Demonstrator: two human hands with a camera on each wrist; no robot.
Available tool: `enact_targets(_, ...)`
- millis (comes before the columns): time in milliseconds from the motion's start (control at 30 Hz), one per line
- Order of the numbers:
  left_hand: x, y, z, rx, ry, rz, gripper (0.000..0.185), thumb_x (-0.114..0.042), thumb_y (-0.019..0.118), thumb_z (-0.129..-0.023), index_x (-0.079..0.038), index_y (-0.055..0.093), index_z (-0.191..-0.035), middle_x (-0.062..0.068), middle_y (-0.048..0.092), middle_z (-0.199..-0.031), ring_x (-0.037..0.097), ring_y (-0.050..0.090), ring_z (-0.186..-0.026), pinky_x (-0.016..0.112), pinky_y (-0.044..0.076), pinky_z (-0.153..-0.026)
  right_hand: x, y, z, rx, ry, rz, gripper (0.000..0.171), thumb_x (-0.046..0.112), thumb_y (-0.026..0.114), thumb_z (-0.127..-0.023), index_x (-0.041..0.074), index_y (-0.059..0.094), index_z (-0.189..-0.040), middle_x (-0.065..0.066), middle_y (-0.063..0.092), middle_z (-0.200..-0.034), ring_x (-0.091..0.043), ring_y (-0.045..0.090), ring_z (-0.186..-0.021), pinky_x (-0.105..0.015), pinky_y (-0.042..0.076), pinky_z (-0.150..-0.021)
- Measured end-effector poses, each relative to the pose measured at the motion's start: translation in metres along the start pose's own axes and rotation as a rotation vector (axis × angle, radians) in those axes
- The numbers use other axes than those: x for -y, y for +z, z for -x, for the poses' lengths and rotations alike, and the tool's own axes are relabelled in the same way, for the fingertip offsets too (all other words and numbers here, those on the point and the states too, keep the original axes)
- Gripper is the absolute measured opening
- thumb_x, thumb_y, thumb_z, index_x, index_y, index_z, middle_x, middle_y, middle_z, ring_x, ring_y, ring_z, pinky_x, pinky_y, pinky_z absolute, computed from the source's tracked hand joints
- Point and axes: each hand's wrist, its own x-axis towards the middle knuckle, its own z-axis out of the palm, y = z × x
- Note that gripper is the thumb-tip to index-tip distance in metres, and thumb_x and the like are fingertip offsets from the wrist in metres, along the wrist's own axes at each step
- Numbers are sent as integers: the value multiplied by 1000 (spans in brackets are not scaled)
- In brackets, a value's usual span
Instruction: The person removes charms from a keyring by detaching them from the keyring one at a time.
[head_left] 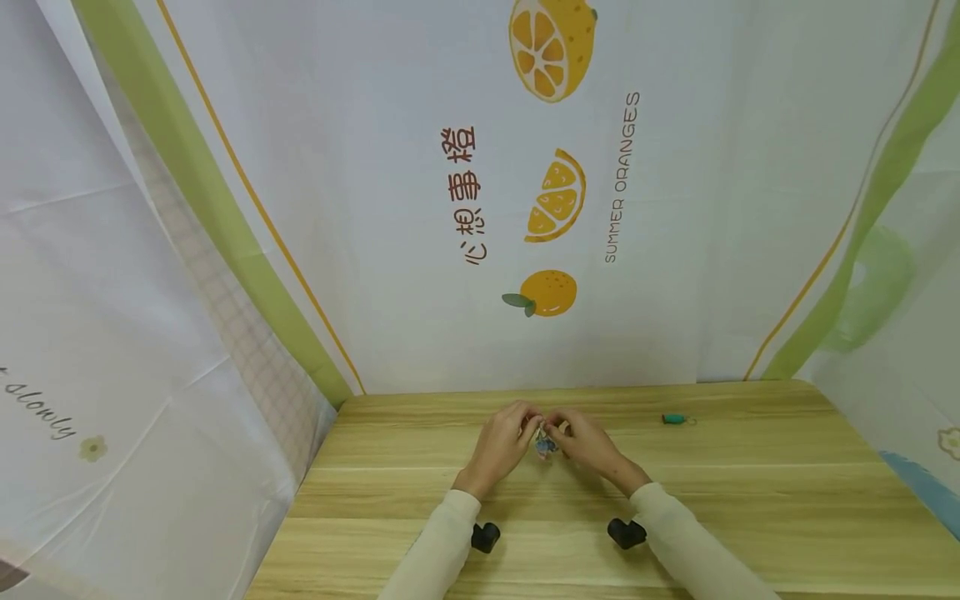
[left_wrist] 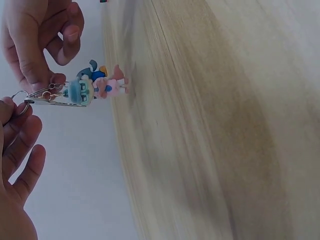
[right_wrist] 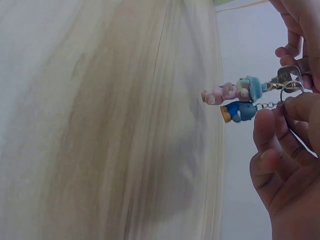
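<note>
In the head view my left hand (head_left: 497, 443) and right hand (head_left: 588, 442) meet over the back of the table, with a keychain (head_left: 546, 447) between their fingertips. Two small figures dangle from it: one pink with a light teal top (left_wrist: 80, 92), the other blue-grey in blue with an orange base (right_wrist: 240, 111). My left fingers pinch the metal ring end, seen in the left wrist view. The right thumb and fingers pinch the ring (right_wrist: 291, 92) close to the chains. A flat metal piece, perhaps a key (right_wrist: 288, 73), lies by the ring, partly covered by fingers.
On the wood-grain table (head_left: 735, 500), right of my hands, lies a small green item with a metal ring (head_left: 675, 419). Black wrist mounts (head_left: 486, 537) show under both forearms. A white printed cloth (head_left: 390, 317) hangs behind the table's back edge.
</note>
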Motion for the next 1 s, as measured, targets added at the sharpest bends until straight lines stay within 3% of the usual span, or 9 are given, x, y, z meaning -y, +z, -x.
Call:
enact_targets(167, 2, 1, 0, 2, -3, -10, 11, -19, 65, -107, -12, 73, -109, -1, 73, -96, 7, 64, -78, 18, 53, -67, -1, -2, 1, -25, 6, 4, 16, 15, 63, -108, 4, 69, -118, -8, 71, -105, -9, 57, -56, -25, 46, -51)
enact_targets(700, 0, 0, 1, 54, -39, 11, 13, -20, 63, -109, -12, 73, -110, -1, 74, -98, 7, 65, -79, 18, 53, -69, 0, -10, 2, -38, -121, -35, 16, 18, 62, -109, 7, 69, -117, -12, 71, -112, -15, 60, -58, -27, 49, -50)
enact_targets(1000, -3, -3, -1, 86, -81, 19, 17, -23, 61, -110, -12, 73, -114, -1, 75, -102, 6, 66, -81, 19, 54, -69, 1, -17, 0, -51, -165, -23, 12, 11, 63, -107, 10, 73, -114, -10, 74, -102, -37, 63, -62, -26, 46, -50)
